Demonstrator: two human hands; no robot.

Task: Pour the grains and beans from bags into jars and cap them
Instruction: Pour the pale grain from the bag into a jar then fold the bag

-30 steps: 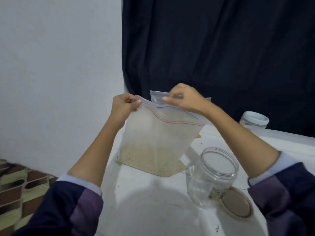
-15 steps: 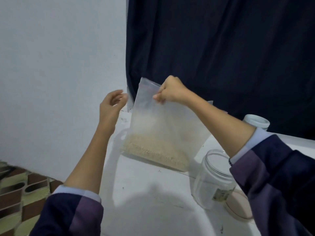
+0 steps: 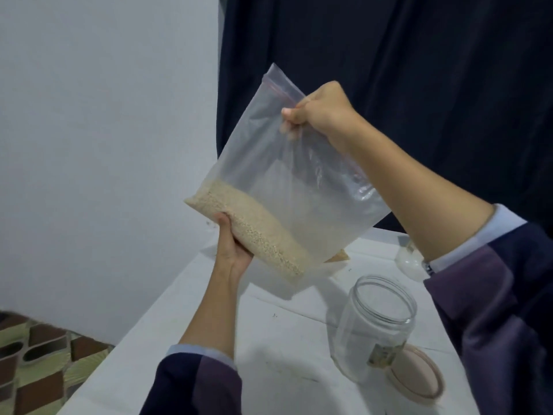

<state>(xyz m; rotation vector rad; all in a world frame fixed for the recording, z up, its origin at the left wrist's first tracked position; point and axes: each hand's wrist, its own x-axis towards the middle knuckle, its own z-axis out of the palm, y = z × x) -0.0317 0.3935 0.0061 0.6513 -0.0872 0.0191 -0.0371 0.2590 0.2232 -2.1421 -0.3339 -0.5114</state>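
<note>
Bag: a clear zip bag (image 3: pixel 287 187) is held in the air above the tabletop (image 3: pixel 269 348), tilted, with its red zip edge up at the far right and its bottom down at the near left.
Grain: pale grain (image 3: pixel 254 229) fills only the low end of the bag, in a band along the bottom edge.
Right grip: the right hand (image 3: pixel 321 110) is curled into a fist round the bag's top edge near the zip, pinching the plastic.
Left grip: the left hand (image 3: pixel 233 244) cups the grain-filled bottom from below, thumb up along the near side, fingers wrapped under the bag.
Jar: a clear jar (image 3: pixel 377 327) stands upright and uncapped on the tabletop, below and to the right of the bag, with a small label low on its side.
Lid: a round pinkish lid (image 3: pixel 419 378) lies flat on the tabletop, just beside the jar's near right base.
Second jar: another jar (image 3: pixel 410 262) shows partly behind the right forearm, farther back.
Backdrop: a dark curtain (image 3: pixel 389 55) hangs on the far right, a white wall (image 3: pixel 104 115) on the left.
</note>
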